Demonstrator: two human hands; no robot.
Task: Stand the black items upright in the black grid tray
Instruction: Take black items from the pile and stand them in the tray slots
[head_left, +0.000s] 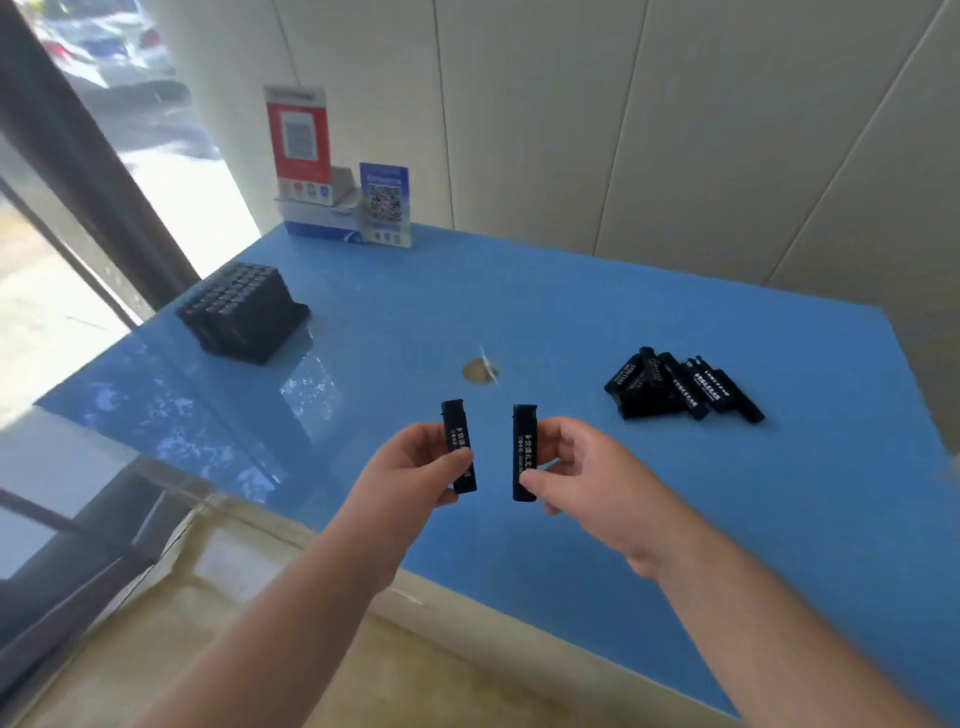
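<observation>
My left hand (415, 470) grips a black lighter (457, 431) with white print, held upright above the near part of the blue table. My right hand (582, 473) grips a second black lighter (523, 441), also upright, a short gap to the right of the first. The black grid tray (244, 312) stands at the far left of the table, filled with several upright black lighters. A loose pile of several black lighters (680, 387) lies flat at the right of the table.
The blue table (571, 301) has a round cable hole (479, 371) in its middle. Two sign stands with QR codes (343, 176) stand at the back against the white wall. A window and dark frame are at the left; the table's near edge runs diagonally below my arms.
</observation>
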